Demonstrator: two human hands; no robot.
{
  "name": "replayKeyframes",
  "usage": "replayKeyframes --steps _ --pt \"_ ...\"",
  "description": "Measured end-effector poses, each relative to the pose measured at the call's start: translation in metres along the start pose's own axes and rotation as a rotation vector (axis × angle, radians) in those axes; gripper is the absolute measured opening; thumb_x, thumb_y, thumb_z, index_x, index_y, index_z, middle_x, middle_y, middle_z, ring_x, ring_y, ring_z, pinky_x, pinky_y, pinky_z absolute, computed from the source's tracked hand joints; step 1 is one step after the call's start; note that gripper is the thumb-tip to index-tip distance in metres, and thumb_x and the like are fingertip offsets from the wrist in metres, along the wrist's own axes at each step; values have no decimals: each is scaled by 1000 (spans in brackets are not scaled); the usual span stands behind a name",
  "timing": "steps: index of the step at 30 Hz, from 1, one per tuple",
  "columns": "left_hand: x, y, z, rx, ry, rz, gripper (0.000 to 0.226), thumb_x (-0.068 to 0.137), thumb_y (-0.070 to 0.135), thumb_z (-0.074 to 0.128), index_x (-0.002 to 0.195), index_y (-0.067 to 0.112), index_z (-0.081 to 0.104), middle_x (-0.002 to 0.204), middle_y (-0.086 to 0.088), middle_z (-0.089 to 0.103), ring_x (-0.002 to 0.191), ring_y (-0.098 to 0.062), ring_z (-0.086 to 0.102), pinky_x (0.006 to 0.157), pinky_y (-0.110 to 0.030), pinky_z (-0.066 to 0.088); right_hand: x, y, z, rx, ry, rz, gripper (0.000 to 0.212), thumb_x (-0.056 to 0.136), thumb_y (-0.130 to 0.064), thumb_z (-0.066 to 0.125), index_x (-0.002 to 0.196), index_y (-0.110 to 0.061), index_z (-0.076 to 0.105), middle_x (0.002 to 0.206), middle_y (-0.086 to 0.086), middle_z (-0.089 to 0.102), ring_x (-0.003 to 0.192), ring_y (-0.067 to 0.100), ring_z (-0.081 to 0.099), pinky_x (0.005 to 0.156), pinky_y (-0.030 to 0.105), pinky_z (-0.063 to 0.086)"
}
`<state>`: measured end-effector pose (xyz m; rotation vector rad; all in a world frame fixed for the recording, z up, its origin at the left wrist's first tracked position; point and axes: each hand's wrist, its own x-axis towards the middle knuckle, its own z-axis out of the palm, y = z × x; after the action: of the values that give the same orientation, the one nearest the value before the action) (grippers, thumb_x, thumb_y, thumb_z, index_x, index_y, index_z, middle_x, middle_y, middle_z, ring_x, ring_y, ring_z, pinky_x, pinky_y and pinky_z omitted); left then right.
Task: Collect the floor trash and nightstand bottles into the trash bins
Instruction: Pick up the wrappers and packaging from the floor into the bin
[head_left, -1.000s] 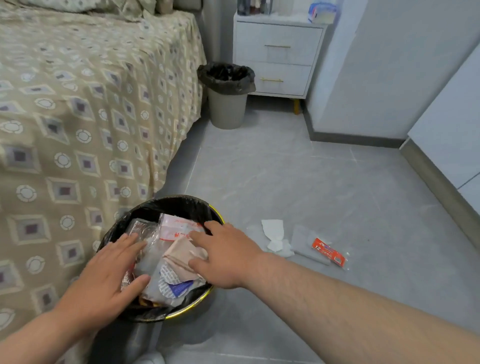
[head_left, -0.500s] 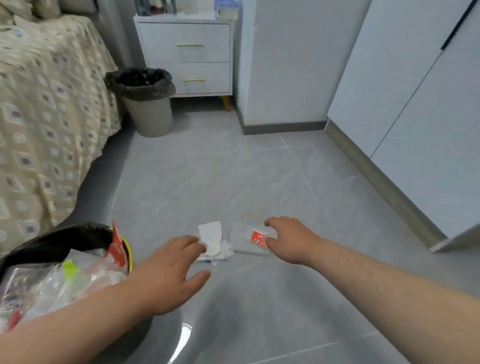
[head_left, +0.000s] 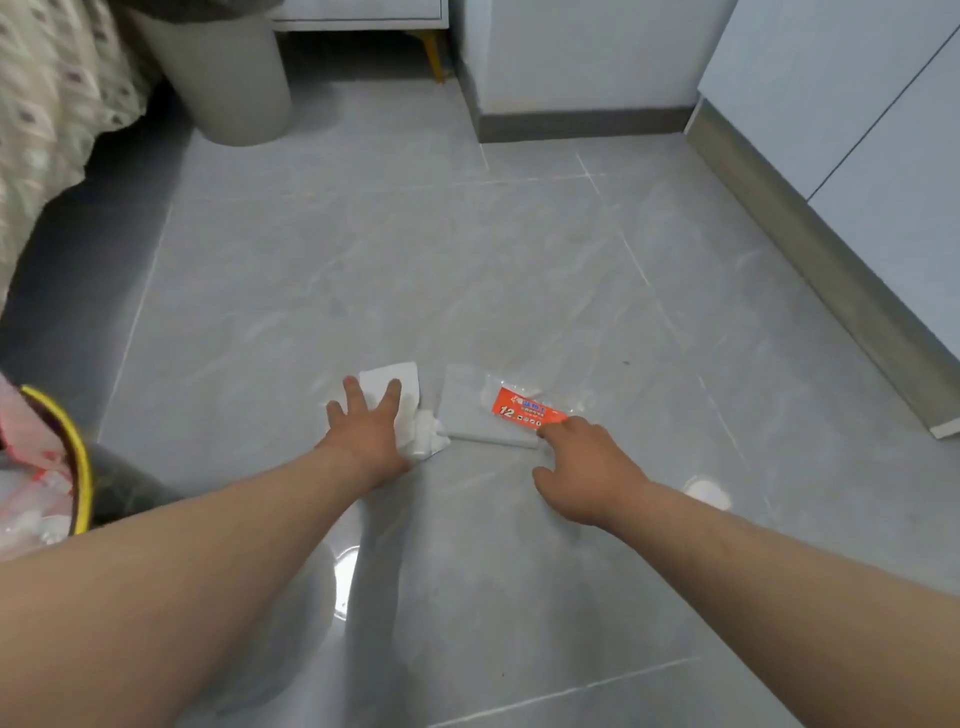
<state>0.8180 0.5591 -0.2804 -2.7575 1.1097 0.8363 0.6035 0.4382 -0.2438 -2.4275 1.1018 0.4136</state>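
Head view shows the left hand (head_left: 371, 441) flat and spread, fingers fanned over the near part of a white tissue (head_left: 402, 387) on the floor, palm down on it and nothing pinched yet; the splay reads as a way to trap a limp sheet so it can be raked into a bunch. Just to the right of that hand, the right hand (head_left: 587, 470) is loosely curled with its forefinger (head_left: 553, 428) out, the tip touching the near edge of a clear plastic wrapper (head_left: 467, 410) at its orange label (head_left: 524, 408); it holds nothing, and the single fingertip looks placed to lift or slide a thin film that lies too flat to pinch outright. Tissue and wrapper lie side by side, their near corners touching or nearly so between the two hands. Beyond them is bare grey tile floor (head_left: 415, 260). Well off to the left of the left forearm, at the frame edge, stands the yellow-rimmed bin (head_left: 72, 441), already packed with wrappers. Farther ahead and to the left a grey bin (head_left: 228, 83) stands by the patterned bedspread (head_left: 47, 104), with the base of the nightstand (head_left: 358, 15) behind it; no bottles are visible. My judgement: both pieces are about to be gathered, and the nearer bin is the natural drop.
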Motion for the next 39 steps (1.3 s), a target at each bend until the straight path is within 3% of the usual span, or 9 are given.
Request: replayKeyframes --steps 3,5,9,13,22,27,32,36,39 --pt "12 1 3 11 -81 44 89 81 49 61 148 39 4 154 -17 -16 130 -48 33 104 -45 37 14 -8 5 -45 107 66 55 85 -37 50 135 -17 39 131 11 42 120 34 38 94 40 41" --pt "14 -1 10 106 -98 89 69 86 42 55 145 37 20 150 -14 10 122 -46 39 100 -43 41 23 -15 4 -35 116 112 60 84 -39 50 138 -18 34 135 12 37 123 34 33 96 42 38" --pt "12 -5 14 202 -35 184 29 86 26 50 115 21 52 102 -7 43 103 -38 52 82 -38 45 37 -26 4 -4 91 143 60 85 -40 49 138 -17 33 136 13 35 125 34 32 97 43 37" --pt "12 -7 14 90 1 146 29 84 12 54 112 15 63 115 -10 61 108 -31 58 85 -32 44 42 -25 8 1 57 117 56 84 -36 49 135 -16 37 131 13 40 122 34 35 97 43 38" --pt "-1 -13 11 11 81 76 28 87 2 47 108 7 64 112 -13 63 103 -30 60 82 -31 48 63 -29 28 -216 -51 -2 57 85 -46 56 135 -26 38 137 9 39 123 34 39 94 43 41" --pt "-3 -15 9 -49 46 54 27 88 2 47 106 7 65 111 -13 64 103 -30 60 82 -30 47 54 -28 37 -333 15 -124 41 89 -8 46 129 -16 42 119 14 48 103 33 50 73 36 37" --pt "-10 -16 7 -218 48 -23 29 83 1 47 61 20 50 70 0 53 82 -25 54 63 -25 34 41 -18 36 -331 67 -171 43 85 -1 41 126 -15 44 111 12 55 99 33 54 69 34 33" --pt "-24 -12 -4 -433 163 -45 25 82 -1 48 84 12 69 88 -6 64 85 -26 60 67 -28 46 28 -8 34 -276 159 -140 39 89 -10 38 128 -14 40 104 10 63 93 34 60 67 35 34" --pt "-34 -4 -24 -622 201 -74 21 83 2 53 87 12 71 90 -10 68 83 -28 66 63 -29 49 13 -5 16 -160 183 -44 22 90 -13 38 112 -13 39 76 3 55 67 30 53 56 33 32"
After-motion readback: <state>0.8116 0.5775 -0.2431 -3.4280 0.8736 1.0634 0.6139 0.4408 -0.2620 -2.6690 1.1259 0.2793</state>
